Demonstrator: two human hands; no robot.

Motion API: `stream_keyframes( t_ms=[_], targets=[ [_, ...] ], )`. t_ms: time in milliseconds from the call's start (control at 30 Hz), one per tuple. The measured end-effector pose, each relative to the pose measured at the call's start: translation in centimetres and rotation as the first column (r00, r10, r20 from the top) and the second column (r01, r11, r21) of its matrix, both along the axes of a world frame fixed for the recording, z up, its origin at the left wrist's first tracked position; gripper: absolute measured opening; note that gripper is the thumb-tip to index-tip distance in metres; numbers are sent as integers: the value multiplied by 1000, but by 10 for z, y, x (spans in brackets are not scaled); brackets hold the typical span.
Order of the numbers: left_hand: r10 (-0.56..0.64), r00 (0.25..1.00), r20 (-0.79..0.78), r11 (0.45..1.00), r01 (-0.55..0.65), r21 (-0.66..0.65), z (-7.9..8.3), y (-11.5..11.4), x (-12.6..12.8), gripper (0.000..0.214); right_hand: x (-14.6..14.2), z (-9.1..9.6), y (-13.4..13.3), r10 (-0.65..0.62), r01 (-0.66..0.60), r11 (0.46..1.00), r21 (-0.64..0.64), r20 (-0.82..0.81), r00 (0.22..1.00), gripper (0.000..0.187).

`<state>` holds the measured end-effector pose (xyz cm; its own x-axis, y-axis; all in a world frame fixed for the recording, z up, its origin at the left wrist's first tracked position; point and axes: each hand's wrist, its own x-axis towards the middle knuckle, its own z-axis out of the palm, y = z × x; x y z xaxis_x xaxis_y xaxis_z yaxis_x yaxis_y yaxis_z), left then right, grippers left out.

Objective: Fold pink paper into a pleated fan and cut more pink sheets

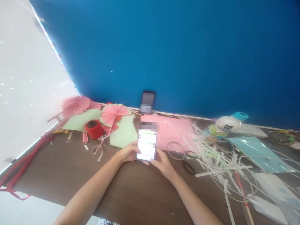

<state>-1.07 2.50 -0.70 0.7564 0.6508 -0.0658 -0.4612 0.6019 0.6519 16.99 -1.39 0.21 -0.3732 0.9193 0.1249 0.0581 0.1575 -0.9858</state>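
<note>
In the middle of the head view a phone (147, 147) with a lit chat screen is held upright over the table. My left hand (129, 153) grips its left edge, the thumb at the lower left of the screen. From the other side my right hand (162, 164) is closed round the phone's lower right edge, its thumb near the bottom of the screen. Behind the phone lies pink paper (168, 132). To the left are a red thread spool (94, 129), pale green paper (123, 134) and a pink folded paper fan (114, 114).
Tangled white paper strips (220, 165) spread over the right side, beside a white bottle (227, 123) with a blue cap and a light blue packet (260, 153). A dark device (148, 101) leans on the blue wall (175, 56). Red ribbon (25, 165) trails along the table's left edge.
</note>
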Motion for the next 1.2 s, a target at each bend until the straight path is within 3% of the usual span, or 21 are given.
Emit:
stream_keyframes(
  t_ms=[600,1033,1200],
  targets=[
    [-56,995,85,995,63,-75,-2,4,0,73,1,-2,0,28,-31,999,-39,-60,998,44],
    [-67,993,99,991,78,-111,-3,5,-1,66,0,-2,0,25,-27,999,-30,-48,999,44],
    [-36,999,-22,998,35,-45,2,1,1,53,-1,-2,0,31,-33,999,-27,-56,998,44]
  ],
)
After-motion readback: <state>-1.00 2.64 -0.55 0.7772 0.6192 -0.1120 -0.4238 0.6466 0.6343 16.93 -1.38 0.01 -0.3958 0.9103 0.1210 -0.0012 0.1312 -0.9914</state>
